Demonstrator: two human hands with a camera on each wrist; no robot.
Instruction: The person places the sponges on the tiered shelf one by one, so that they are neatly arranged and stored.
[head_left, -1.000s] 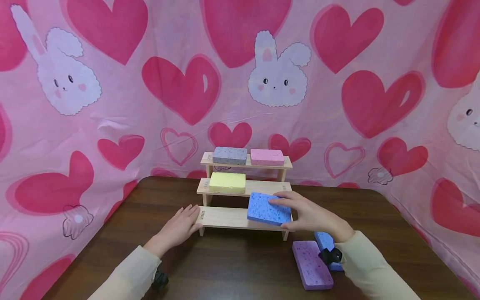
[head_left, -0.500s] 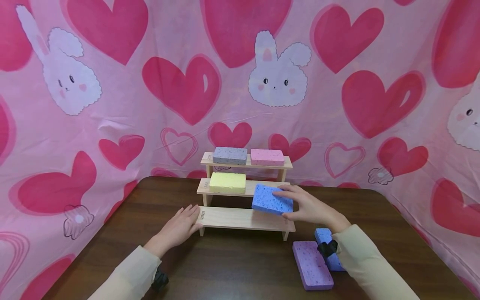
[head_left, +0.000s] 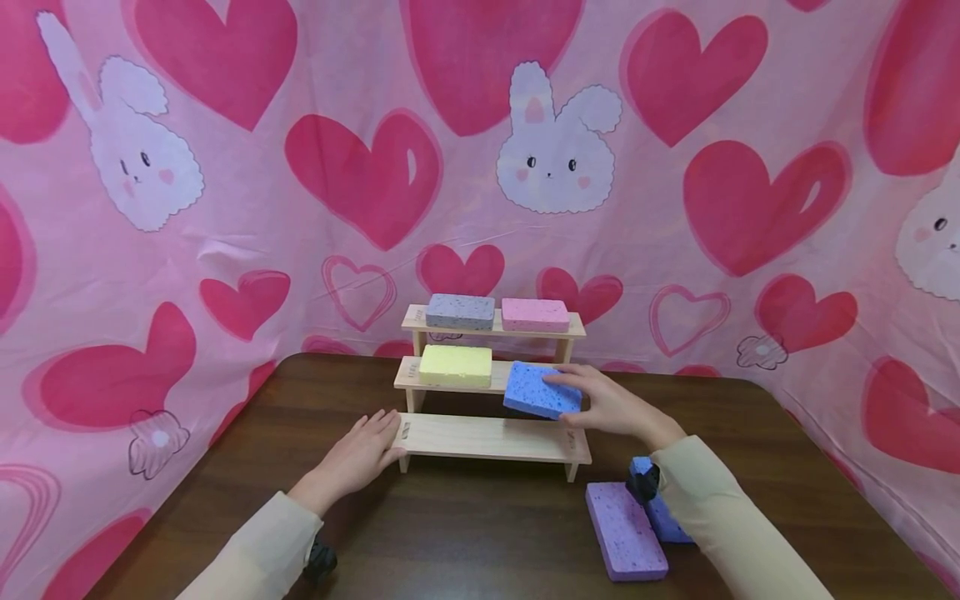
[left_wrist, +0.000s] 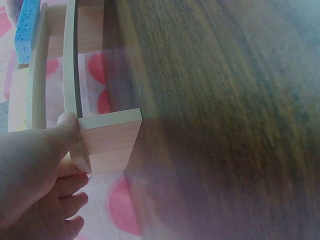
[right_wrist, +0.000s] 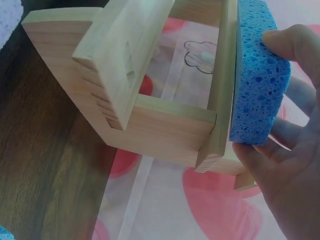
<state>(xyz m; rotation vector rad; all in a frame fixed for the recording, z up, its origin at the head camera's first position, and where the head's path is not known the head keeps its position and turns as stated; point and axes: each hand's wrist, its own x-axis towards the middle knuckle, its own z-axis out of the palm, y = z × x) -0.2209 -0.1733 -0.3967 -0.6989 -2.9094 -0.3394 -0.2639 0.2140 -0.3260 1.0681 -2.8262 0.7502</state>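
My right hand holds a blue sponge, thumb on one side and fingers on the other. It is at the right end of the middle shelf of a three-tier wooden stand and overhangs that shelf's front edge. In the right wrist view the blue sponge lies close along the shelf board; full contact is unclear. At the left end of the lowest shelf, my left hand grips the board between thumb and index finger, its other fingers loosely bent in the left wrist view. A yellow sponge sits left on the middle shelf.
On the top shelf lie a grey-blue sponge and a pink sponge, side by side. A purple sponge and another blue sponge, partly under my right forearm, lie on the brown table. A heart-patterned cloth hangs behind.
My right hand has carried the blue sponge up and back, from above the lowest shelf to the middle shelf's right end. My left hand has stayed at the stand's left end.
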